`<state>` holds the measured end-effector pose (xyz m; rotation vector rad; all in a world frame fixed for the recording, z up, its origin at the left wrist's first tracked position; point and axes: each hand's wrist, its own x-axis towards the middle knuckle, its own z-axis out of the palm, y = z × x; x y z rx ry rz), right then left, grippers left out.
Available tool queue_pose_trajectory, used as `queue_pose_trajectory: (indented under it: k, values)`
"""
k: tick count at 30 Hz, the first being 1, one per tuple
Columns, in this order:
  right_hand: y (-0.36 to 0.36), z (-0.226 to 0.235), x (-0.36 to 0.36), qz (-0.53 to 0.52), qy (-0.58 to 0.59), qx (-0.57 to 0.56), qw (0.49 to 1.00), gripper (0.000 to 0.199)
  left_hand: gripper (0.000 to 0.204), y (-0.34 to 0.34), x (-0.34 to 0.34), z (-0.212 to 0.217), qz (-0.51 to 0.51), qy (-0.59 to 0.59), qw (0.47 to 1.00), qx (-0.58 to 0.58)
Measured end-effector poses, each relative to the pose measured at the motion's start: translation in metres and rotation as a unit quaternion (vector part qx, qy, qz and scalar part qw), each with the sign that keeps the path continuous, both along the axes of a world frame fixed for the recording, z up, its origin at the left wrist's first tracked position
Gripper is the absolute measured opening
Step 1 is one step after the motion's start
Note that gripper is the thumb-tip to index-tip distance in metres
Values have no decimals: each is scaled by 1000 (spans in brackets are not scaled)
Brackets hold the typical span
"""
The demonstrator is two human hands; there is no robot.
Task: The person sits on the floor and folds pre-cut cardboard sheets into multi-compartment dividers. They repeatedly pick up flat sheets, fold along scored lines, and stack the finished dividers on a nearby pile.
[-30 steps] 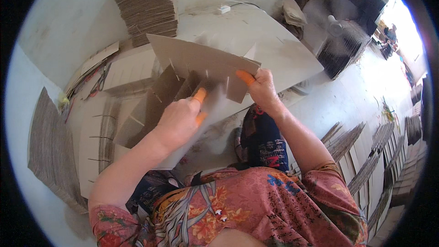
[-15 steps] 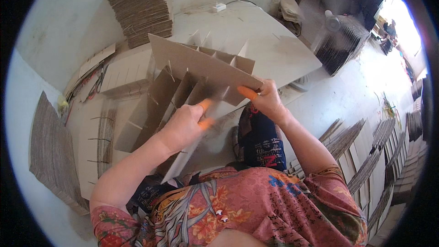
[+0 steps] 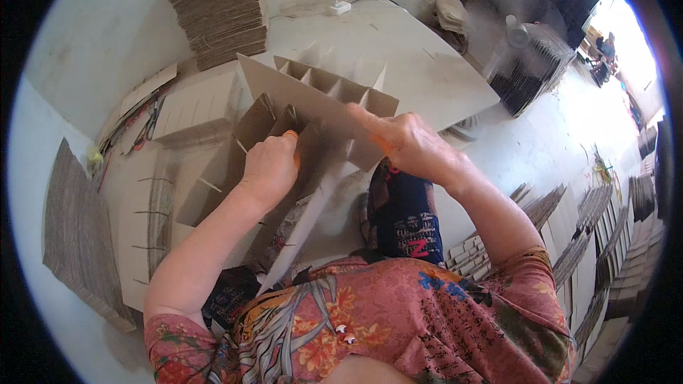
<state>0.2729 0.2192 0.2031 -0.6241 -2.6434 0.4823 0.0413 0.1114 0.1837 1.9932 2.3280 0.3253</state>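
Note:
In front of me is a cardboard partition grid (image 3: 334, 82), its slotted strips standing crosswise on edge. A long cardboard strip (image 3: 284, 90) slants across its near side. At that strip's right end is my right hand (image 3: 409, 144), closed on it, the fingertips slightly blurred. My left hand (image 3: 267, 174) is closed, pinching the upper edge of a cross strip (image 3: 302, 139) on the near side. Orange covers show on fingers of both hands. Further cross strips (image 3: 249, 128) stand left of the left hand, partly hidden by it and the forearm.
A white table (image 3: 413, 50) carries the work, with a white plug adapter (image 3: 340, 8) at the back. Cardboard stacks stand at the back left (image 3: 213, 14), far left (image 3: 82, 235) and lower right (image 3: 569, 242). A fan (image 3: 518, 32) is beyond the table's right corner.
My left hand has moved up and left, onto a strip, its fingers now closed. My right hand has shifted slightly left along the long strip, and the grid has tilted a little.

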Motion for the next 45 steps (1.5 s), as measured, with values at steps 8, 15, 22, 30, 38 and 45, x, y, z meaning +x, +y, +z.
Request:
queue_pose_trajectory:
  k: [8,15,22,30,38,45]
  values:
    - [-2,2,-7,-29,-23,24,999,61,25,-6,-9,1,-27,-53,993,102]
    - [3,-22,3,7,81,5,997,58,26,8,-54,9,31,-40,998,31]
    - [-1,-7,2,-25,7,13,1000,56,25,16,-60,-3,38,-81,995,-36]
    - [-4,-17,5,-19,84,-8,996,55,34,18,-98,13,90,-41,992,77]
    - [-2,-15,4,-23,66,-14,997,54,24,38,-118,-2,10,-247,957,-151]
    - [4,-11,-10,-1,1,14,1000,57,22,27,-127,-20,-17,-243,967,-81]
